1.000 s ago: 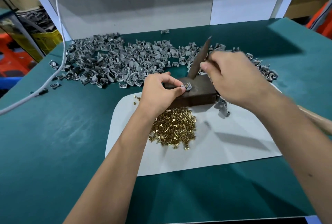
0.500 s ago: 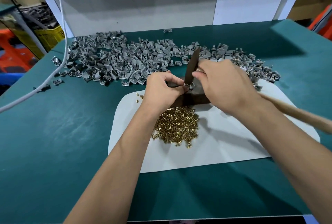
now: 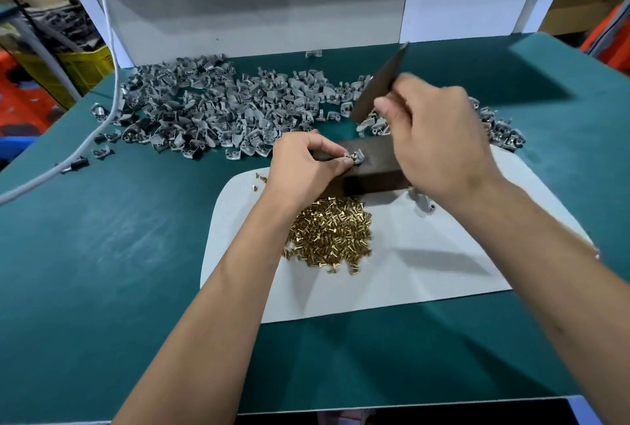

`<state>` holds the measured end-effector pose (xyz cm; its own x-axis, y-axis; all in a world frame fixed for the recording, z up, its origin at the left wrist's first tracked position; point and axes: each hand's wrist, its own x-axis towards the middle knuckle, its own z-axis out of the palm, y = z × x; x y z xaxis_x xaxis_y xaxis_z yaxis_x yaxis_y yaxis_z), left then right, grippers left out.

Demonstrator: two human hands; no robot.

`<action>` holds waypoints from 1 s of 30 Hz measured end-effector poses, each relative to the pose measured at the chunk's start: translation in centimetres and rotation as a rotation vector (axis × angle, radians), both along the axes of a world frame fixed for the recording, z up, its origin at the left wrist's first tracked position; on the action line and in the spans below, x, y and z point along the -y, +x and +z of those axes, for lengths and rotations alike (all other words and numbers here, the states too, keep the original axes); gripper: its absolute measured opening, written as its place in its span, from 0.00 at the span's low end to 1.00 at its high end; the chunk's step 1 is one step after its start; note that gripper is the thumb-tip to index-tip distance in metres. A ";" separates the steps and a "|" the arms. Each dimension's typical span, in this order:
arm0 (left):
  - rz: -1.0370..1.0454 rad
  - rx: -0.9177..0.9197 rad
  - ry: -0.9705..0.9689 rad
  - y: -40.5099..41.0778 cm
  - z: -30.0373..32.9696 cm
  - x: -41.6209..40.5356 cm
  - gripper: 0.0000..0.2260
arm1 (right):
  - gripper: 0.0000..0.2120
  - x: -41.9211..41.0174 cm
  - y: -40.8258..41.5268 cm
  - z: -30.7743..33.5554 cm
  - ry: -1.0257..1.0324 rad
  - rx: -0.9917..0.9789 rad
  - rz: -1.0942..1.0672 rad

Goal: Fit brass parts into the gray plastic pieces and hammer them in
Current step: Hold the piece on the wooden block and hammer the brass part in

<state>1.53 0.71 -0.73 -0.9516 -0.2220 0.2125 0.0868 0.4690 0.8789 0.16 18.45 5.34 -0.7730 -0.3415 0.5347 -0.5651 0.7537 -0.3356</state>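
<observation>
A small gray plastic piece (image 3: 355, 156) sits on the top face of a dark brown rectangular metal block (image 3: 370, 169), whose long axis runs left to right across the far edge of a white mat (image 3: 426, 274). The left hand (image 3: 306, 165) pinches this curved, pale gray piece between thumb and fingertips, steadying it near the block's left-centre. The right hand (image 3: 439, 138) is clenched round a dark flat-sided hammer head (image 3: 380, 83), raised and tilted, its long axis slanting up and away to the right, lower end above the block. A heap of short shiny brass parts (image 3: 329, 235) lies on the mat just before the block; loose gray plastic pieces (image 3: 218, 111) spread across the green table (image 3: 102, 254) beyond.
</observation>
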 end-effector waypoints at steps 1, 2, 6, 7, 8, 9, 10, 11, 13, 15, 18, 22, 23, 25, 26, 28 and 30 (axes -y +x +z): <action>-0.002 0.003 0.007 0.0 0.0 0.0 0.03 | 0.11 0.2 0.3 -0.4 0.032 0.057 0.006; -0.002 0.008 0.013 0.0 0.1 -0.1 0.03 | 0.11 0.3 0.2 -0.6 0.110 0.129 0.002; -0.005 0.011 0.013 0.1 0.1 -0.1 0.04 | 0.10 -0.1 -0.8 0.8 0.245 0.062 -0.041; -0.011 0.005 0.004 0.0 0.0 0.0 0.04 | 0.10 -0.3 -0.7 0.9 0.157 -0.006 -0.053; -0.010 -0.002 -0.004 -0.1 -0.1 0.1 0.04 | 0.10 -0.2 -0.5 0.6 0.075 -0.035 -0.053; -0.008 -0.004 -0.003 -0.1 -0.1 0.2 0.03 | 0.10 -0.1 -0.2 0.2 0.057 -0.017 -0.035; -0.005 -0.002 0.001 -0.1 -0.1 0.2 0.03 | 0.11 0.0 0.1 -0.2 0.098 0.046 -0.017; 0.000 0.004 0.006 -0.1 -0.1 0.1 0.03 | 0.11 0.1 0.1 -0.5 0.183 0.120 -0.010; 0.012 0.015 0.006 -0.2 -0.1 0.1 0.03 | 0.11 -0.1 -0.4 0.0 0.289 0.146 -0.016; 0.007 0.013 0.008 -0.2 -0.2 0.1 0.03 | 0.11 -0.5 -0.8 0.7 0.200 0.050 -0.033; 0.007 0.001 0.004 -0.3 -0.4 0.2 0.04 | 0.11 -0.3 0.0 0.2 -0.016 -0.048 -0.028; 0.011 0.003 0.022 -0.2 -0.2 0.1 0.04 | 0.12 0.0 -0.1 0.1 0.304 0.155 -0.034; 0.009 0.007 0.026 -0.2 -0.2 0.1 0.04 | 0.12 -0.1 -0.4 0.7 0.325 0.120 -0.045; -0.005 0.012 0.026 -0.2 -0.3 0.2 0.04 | 0.12 -0.5 -0.6 1.2 0.187 -0.038 -0.063; -0.005 0.015 0.021 -0.2 -0.3 0.3 0.04 | 0.12 -0.4 -0.4 1.1 0.081 -0.089 -0.075; 0.003 0.019 0.034 -0.1 -0.3 0.3 0.04 | 0.11 0.1 0.0 0.4 0.100 -0.036 -0.054; -0.005 0.020 0.046 -0.1 -0.2 0.2 0.03 | 0.10 0.4 0.0 -0.2 0.254 0.129 -0.047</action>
